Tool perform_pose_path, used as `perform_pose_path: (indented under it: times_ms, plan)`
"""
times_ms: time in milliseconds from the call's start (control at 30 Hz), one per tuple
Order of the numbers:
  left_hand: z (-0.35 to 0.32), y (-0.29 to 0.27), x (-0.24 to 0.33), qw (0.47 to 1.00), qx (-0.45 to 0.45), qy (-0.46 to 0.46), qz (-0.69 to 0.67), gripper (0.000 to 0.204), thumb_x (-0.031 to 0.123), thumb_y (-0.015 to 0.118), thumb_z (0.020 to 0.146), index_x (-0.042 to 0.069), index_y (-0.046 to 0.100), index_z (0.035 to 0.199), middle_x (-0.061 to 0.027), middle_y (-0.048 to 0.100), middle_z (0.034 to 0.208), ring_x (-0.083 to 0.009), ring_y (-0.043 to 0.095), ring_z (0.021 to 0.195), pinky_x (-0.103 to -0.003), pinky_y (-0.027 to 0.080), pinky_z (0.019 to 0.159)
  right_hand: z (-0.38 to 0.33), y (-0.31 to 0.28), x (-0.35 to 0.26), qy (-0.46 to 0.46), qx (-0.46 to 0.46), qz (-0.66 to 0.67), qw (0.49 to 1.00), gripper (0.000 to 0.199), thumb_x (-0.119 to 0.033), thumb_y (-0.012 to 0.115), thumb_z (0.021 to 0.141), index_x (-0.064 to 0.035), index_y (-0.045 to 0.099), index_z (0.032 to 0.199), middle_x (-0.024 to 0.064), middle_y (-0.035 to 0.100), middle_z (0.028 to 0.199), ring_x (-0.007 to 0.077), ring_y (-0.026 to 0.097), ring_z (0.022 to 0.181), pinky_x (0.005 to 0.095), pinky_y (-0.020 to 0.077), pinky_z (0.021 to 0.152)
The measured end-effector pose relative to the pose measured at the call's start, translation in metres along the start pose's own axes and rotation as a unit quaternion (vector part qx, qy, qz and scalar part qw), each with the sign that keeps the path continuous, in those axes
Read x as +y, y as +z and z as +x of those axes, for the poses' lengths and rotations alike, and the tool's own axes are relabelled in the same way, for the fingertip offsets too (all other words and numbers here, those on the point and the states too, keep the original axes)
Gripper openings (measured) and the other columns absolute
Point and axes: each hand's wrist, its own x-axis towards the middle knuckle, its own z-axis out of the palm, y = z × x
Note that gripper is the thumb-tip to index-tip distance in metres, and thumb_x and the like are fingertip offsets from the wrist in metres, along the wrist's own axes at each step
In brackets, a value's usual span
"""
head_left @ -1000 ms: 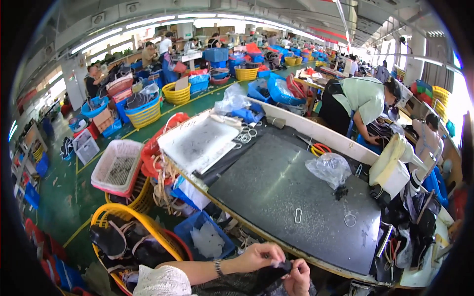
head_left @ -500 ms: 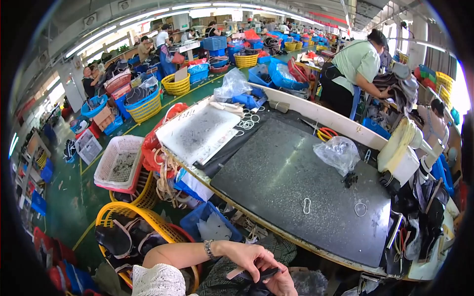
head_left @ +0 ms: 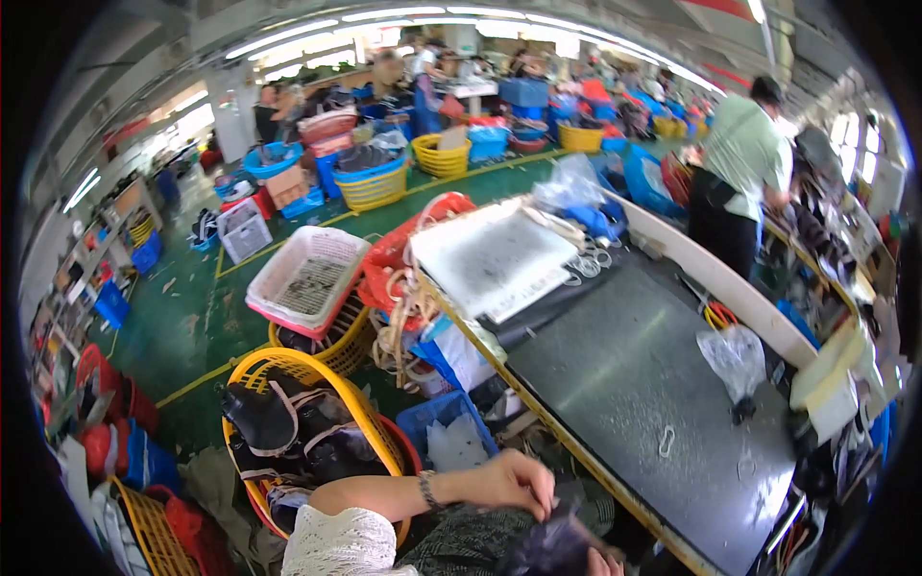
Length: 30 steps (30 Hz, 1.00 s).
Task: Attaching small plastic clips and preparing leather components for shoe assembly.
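Note:
My left hand (head_left: 517, 483), with a bracelet or watch at the wrist, is closed in a pinch at the upper edge of a dark piece of material (head_left: 547, 551). The piece hangs low over my lap and is smeared by motion, so its exact kind cannot be told. My right hand (head_left: 603, 564) shows only in part at the lower edge, its fingers closed on the piece's right side. Left of my forearm stands a yellow basket (head_left: 252, 360) filled with dark pieces with pale pink edging (head_left: 264, 422), which look like shoe uppers.
A dark-topped workbench (head_left: 615, 374) stands ahead to the right, with a white board (head_left: 495, 259), a clear plastic bag (head_left: 735, 360) and elastic loops on it. A blue bin (head_left: 413, 422) sits beneath its near edge. A pink-white basket (head_left: 312, 274) stands left. Another person (head_left: 740, 163) works beyond the bench.
The view has swung left, so bench and baskets appear farther right. My hands have drawn apart, and more of the dark piece shows between them. The pale strip at my left fingers no longer shows.

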Motion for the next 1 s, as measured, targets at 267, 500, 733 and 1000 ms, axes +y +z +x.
perform_pose_path:
  times_ms: [267, 500, 733, 1000]
  plan:
    - [0.028, 0.033, -0.046, 0.865, -0.302, -0.103, 0.386, 0.009, 0.005, 0.065, 0.075, 0.006, 0.060, 0.082, -0.0099, 0.060, 0.075, -0.0304, 0.061, 0.076, -0.039, 0.050, 0.068, 0.011, 0.014, 0.039, -0.157, -0.233, -0.051, 0.958, 0.047, -0.047, 0.051, 0.093, -0.0125, 0.059, 0.124, 0.0134, 0.057, 0.128, 0.0355, 0.054, 0.117, 0.0471, 0.0433, 0.097]
    - [0.125, 0.022, -0.019, 0.729, -0.319, -0.605, 0.014, 0.006, 0.002, 0.069, 0.082, 0.000, 0.069, 0.088, -0.0051, 0.069, 0.078, -0.0091, 0.064, 0.054, -0.019, 0.050, 0.050, 0.167, -0.190, 0.141, 0.132, 0.257, 0.016, 0.957, 0.017, -0.010, 0.074, 0.074, -0.0024, 0.072, 0.089, 0.0087, 0.068, 0.073, 0.0135, 0.065, 0.067, 0.0283, 0.0519, 0.062]
    - [0.096, 0.021, -0.031, 0.825, -0.168, -0.540, 0.009, 0.016, -0.006, 0.062, 0.083, -0.005, 0.070, 0.096, -0.0130, 0.071, 0.087, -0.0165, 0.069, 0.060, -0.021, 0.056, 0.050, 0.238, -0.195, 0.174, 0.162, 0.119, -0.010, 0.980, 0.025, -0.010, 0.082, 0.069, 0.0013, 0.068, 0.085, 0.0085, 0.068, 0.076, 0.0144, 0.064, 0.058, 0.0275, 0.0523, 0.056]
    - [0.081, 0.026, -0.016, 0.911, -0.027, -0.405, 0.075, 0.012, -0.012, 0.064, 0.079, -0.006, 0.071, 0.088, -0.0133, 0.071, 0.083, -0.0148, 0.070, 0.071, -0.021, 0.056, 0.055, 0.181, -0.183, 0.145, 0.181, 0.138, 0.010, 0.974, 0.019, -0.001, 0.071, 0.077, 0.0064, 0.068, 0.093, 0.0140, 0.069, 0.077, 0.0156, 0.068, 0.065, 0.0293, 0.0545, 0.062]
